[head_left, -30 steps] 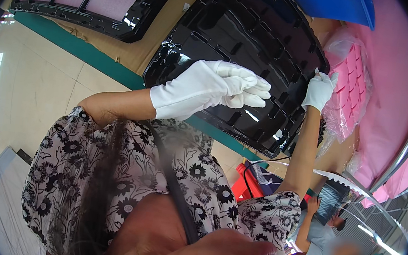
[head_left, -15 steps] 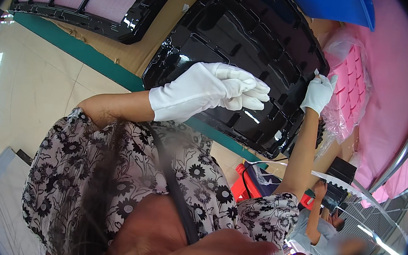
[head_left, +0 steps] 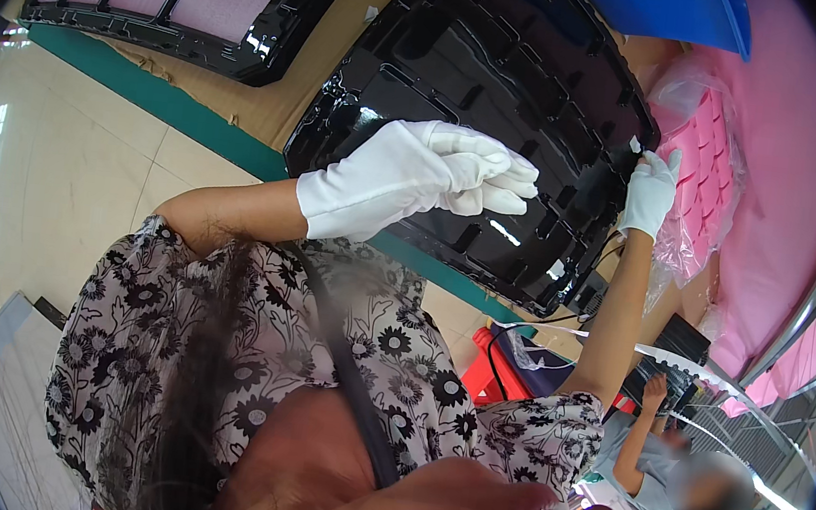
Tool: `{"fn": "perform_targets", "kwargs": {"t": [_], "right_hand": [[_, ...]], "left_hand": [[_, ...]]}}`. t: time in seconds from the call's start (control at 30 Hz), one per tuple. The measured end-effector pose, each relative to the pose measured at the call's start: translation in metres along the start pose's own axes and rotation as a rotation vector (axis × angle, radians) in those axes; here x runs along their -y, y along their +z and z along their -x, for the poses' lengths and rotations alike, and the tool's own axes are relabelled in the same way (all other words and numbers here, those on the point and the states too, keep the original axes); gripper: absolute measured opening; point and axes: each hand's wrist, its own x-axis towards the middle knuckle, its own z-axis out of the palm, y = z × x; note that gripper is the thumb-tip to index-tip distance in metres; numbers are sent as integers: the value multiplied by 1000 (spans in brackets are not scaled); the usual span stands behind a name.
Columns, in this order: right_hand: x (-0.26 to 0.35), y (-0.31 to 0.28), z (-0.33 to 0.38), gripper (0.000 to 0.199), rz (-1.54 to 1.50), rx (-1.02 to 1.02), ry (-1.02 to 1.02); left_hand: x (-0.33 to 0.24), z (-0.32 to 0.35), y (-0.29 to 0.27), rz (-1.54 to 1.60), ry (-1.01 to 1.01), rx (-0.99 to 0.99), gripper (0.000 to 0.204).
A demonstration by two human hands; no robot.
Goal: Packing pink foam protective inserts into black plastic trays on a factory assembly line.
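A glossy black moulded panel (head_left: 467,91) with raised ribs lies before me. Over its near part hovers my left hand (head_left: 438,168) in a white glove, its fingers curled together. Whatever those fingers may hold is hidden. At the panel's right edge is my right hand (head_left: 650,194), also white-gloved, its fingers apart and nothing visible in them. A small white scrap (head_left: 635,145) sits on the panel's edge just beside its fingertips. Right of that hand, close by it, lies a pink scaly-patterned piece (head_left: 705,173) in clear plastic wrap.
A second black panel (head_left: 249,61) with a pinkish sheet rests at the upper left. A blue bin (head_left: 677,14) stands at the top. Pink sheeting (head_left: 793,148) covers the right side. Beyond my right arm are a red container (head_left: 490,370) and another person (head_left: 646,464).
My right hand has shifted a little right, away from the white scrap, which stays on the panel's edge. My left hand has hardly moved. The other person has changed posture.
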Motion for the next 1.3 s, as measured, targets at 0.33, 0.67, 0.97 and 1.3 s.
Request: {"fn": "perform_targets", "kwargs": {"t": [0.33, 0.67, 0.97, 1.3], "right_hand": [[27, -27, -25, 25, 375, 167, -544], [7, -21, -33, 19, 197, 273, -568], [18, -13, -33, 16, 111, 214, -591], [27, -34, -30, 15, 278, 297, -694]], "left_hand": [[-1, 2, -5, -17, 19, -30, 34], [-12, 7, -2, -92, 15, -105, 33], [-17, 11, -5, -153, 51, -143, 34], [-17, 10, -7, -146, 52, -149, 36]]}}
